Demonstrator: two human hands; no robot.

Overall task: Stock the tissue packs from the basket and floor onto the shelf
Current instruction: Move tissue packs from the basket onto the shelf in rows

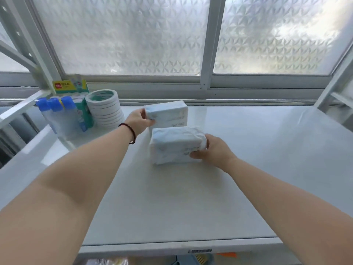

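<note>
2 tissue packs are up on the shelf (248,150) so far. The left hand (138,121) grips the far pack (170,111) by its left end, near the tape rolls (105,109). The right hand (214,152) clasps the near pack (175,148) at its right end, just in front. Both look nearly placed. The basket and floor are out of sight, so what remains is unclear.

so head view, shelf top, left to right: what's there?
Blue-capped bottles → stack of tape rolls → left hand gripping far tissue pack → right hand gripping near tissue pack.
</note>
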